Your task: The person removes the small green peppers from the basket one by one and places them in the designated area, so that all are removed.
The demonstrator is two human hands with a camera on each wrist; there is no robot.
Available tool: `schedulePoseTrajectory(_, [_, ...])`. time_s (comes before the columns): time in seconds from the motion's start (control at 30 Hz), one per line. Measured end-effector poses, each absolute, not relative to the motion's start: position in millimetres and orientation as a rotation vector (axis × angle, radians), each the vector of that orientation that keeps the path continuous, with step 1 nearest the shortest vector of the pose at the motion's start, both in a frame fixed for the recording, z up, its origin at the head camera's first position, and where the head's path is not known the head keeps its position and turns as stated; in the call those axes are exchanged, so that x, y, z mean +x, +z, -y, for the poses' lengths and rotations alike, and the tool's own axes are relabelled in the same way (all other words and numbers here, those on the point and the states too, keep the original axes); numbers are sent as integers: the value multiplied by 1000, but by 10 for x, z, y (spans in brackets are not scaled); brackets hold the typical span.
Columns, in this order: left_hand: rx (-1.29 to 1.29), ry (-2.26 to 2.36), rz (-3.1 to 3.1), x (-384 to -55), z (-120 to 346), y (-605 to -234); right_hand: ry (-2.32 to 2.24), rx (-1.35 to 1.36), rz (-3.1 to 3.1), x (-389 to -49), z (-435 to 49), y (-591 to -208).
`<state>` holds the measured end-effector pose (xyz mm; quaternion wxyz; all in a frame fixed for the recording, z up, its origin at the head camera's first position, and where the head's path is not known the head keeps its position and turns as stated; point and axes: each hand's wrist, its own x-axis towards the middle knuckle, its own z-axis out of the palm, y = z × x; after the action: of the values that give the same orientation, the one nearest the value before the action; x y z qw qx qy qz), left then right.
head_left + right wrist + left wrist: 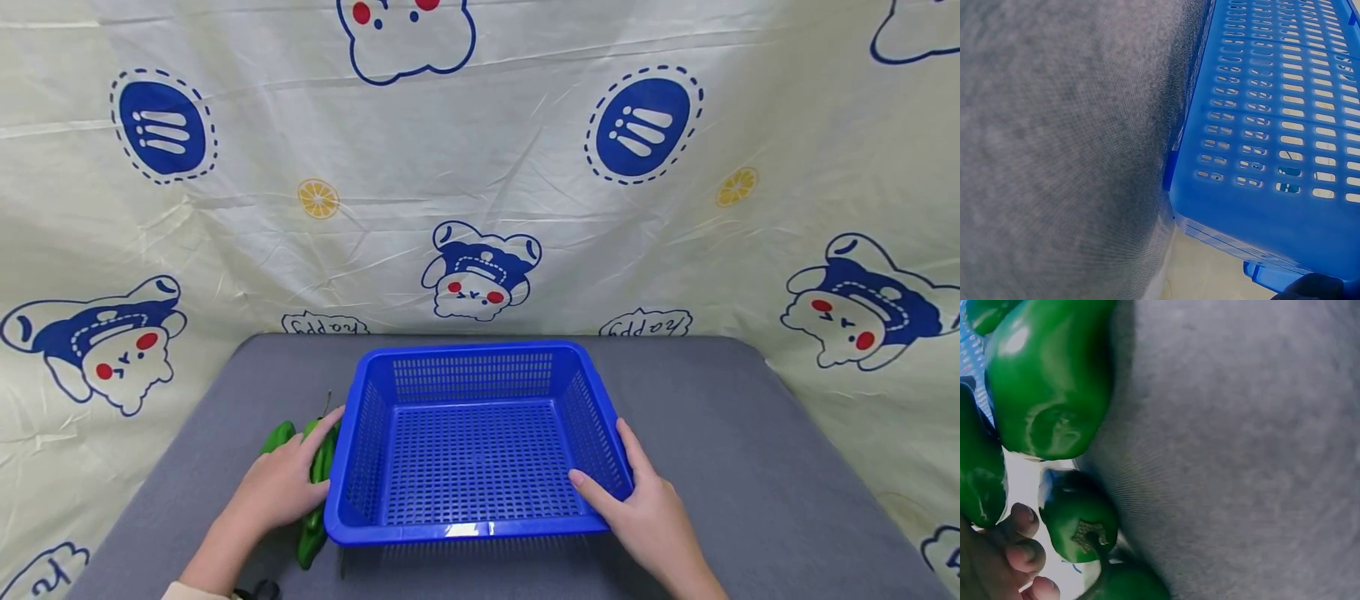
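Observation:
A blue plastic basket [480, 467] with slotted walls and floor stands on the grey table, nothing inside it. My right hand [648, 508] holds its right rim near the front corner, thumb over the inner side and fingers outside. To the left of the basket lie several green peppers [312, 537], some of them long and slender. My left hand [281, 483] is over these, index finger stretched forward and thumb tip at the basket's left rim; it partly hides the peppers. In the left wrist view its fingertips [1032, 556] show beside a glossy green pepper [1054, 381].
Grey cloth covers the table [720, 433], its surface reaching out on both sides of the basket. A pale curtain [480, 167] printed with blue cartoon figures hangs behind and at both sides. A small dark object [264, 590] shows by the left wrist.

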<state>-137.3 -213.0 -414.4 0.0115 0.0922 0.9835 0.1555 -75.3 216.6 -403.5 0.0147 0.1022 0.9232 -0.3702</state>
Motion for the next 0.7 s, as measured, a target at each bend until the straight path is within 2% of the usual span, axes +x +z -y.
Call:
schedulePoseTrajectory(0.47, [266,378,-3217,-1332,2191,-4204,-1133,298,-2900,-747,-2162,-4037])
schedulePoseTrajectory(0.7, [270,373,-3077,-1303,2237,-4201,-1103,271,-2918,-751,-2174,-4038])
